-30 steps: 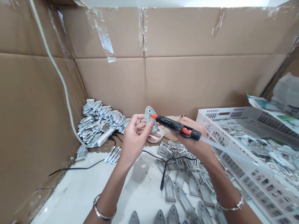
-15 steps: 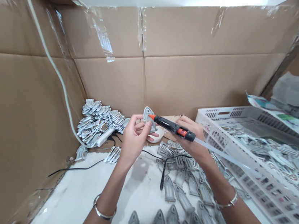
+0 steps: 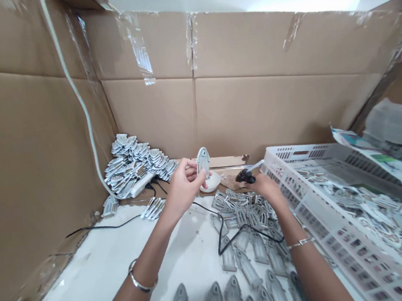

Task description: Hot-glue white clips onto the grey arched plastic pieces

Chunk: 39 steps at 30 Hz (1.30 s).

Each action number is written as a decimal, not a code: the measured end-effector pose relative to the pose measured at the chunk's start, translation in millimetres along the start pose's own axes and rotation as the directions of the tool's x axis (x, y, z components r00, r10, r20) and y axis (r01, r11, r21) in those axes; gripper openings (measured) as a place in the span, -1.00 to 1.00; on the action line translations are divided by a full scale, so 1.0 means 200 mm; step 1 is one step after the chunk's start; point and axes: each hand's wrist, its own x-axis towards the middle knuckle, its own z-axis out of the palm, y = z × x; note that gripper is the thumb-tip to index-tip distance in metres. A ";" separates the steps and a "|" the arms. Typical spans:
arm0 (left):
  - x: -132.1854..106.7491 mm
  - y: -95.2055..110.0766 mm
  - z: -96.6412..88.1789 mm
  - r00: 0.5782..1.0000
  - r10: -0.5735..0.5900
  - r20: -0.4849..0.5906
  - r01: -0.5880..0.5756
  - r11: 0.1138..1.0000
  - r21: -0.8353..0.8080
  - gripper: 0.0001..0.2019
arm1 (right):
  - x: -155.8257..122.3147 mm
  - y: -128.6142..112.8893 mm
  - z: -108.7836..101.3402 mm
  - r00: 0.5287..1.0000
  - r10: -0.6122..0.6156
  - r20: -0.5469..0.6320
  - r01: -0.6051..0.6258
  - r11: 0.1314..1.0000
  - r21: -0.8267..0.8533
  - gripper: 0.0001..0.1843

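My left hand is closed on a small grey arch-shaped piece, holding it upright by its lower part between thumb and fingers. Over to the right, my right hand grips a black glue gun near the crate's corner, with a pale glue stick showing behind it. A white round dish sits just below the held piece. Many like grey pieces lie on the white table between my forearms, and a black cord runs across them.
At the back left, a tall heap of flat pieces leans by the cardboard wall. A white plastic crate full of similar parts stands on the right, with printed sheets on it. A white cable hangs at the left.
The glue gun has left the grey piece: my right hand has moved it right and lowered it, turning its nozzle away. My left hand still holds the piece in nearly the same place.
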 end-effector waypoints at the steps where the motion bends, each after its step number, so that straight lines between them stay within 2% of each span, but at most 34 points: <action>1: 0.00 0.00 0.00 1.000 0.005 0.006 -0.005 1.000 0.011 -0.73 | 0.01 0.01 0.02 1.000 0.011 0.009 -0.011 1.000 -0.006 -0.54; 5: 0.01 0.00 0.00 0.999 0.018 0.043 -0.020 0.998 0.051 -0.77 | 0.00 0.03 0.03 1.000 0.029 0.001 -0.029 0.999 -0.028 -0.55; 9: 0.02 0.00 -0.03 0.998 -0.006 0.058 0.001 0.996 0.085 -0.70 | -0.04 0.00 -0.05 0.995 0.030 -0.096 -0.032 0.999 -0.018 -0.58; 10: 0.02 0.00 -0.03 0.998 -0.010 0.054 0.005 0.996 0.091 -0.68 | -0.06 -0.01 -0.08 0.989 0.000 -0.148 0.003 1.000 0.022 -0.58; 12: 0.02 0.01 -0.04 0.999 -0.011 0.041 0.007 0.996 0.087 -0.67 | -0.12 -0.06 -0.14 0.954 -0.094 -0.284 0.149 0.972 0.181 -0.57; 13: 0.02 0.01 -0.05 0.999 -0.013 0.033 0.010 0.997 0.078 -0.67 | -0.16 -0.09 -0.17 0.926 -0.144 -0.350 0.254 0.922 0.292 -0.56; 14: 0.02 0.02 -0.06 1.000 -0.016 0.025 0.015 0.998 0.068 -0.68 | -0.20 -0.12 -0.21 0.895 -0.181 -0.407 0.358 0.837 0.414 -0.54; 16: 0.03 0.02 -0.07 1.000 -0.023 0.014 0.023 0.998 0.051 -0.72 | -0.30 -0.17 -0.26 0.867 -0.240 -0.437 0.477 0.652 0.589 -0.58; 18: 0.03 0.03 -0.08 1.000 -0.025 0.018 0.024 0.999 0.044 -0.77 | -0.39 -0.22 -0.31 0.823 -0.317 -0.471 0.566 0.531 0.631 -0.67; 20: 0.03 0.03 -0.09 0.999 -0.014 0.029 0.013 0.999 0.033 -0.80 | -0.44 -0.24 -0.34 0.782 -0.417 -0.464 0.623 0.486 0.613 -0.76; 24: 0.03 0.04 -0.09 1.000 0.007 0.027 -0.007 1.000 0.023 -0.80 | -0.46 -0.27 -0.35 0.733 -0.514 -0.446 0.673 0.448 0.589 -0.87; 33: 0.03 0.04 -0.08 0.999 0.031 0.038 -0.033 0.998 0.054 -0.77 | -0.43 -0.28 -0.31 0.721 -0.509 -0.470 0.687 0.443 0.576 -0.94; 39: 0.02 0.04 -0.08 0.999 0.040 0.037 -0.044 0.993 0.108 -0.76 | -0.41 -0.27 -0.29 0.660 -0.518 -0.544 0.751 0.469 0.464 -0.94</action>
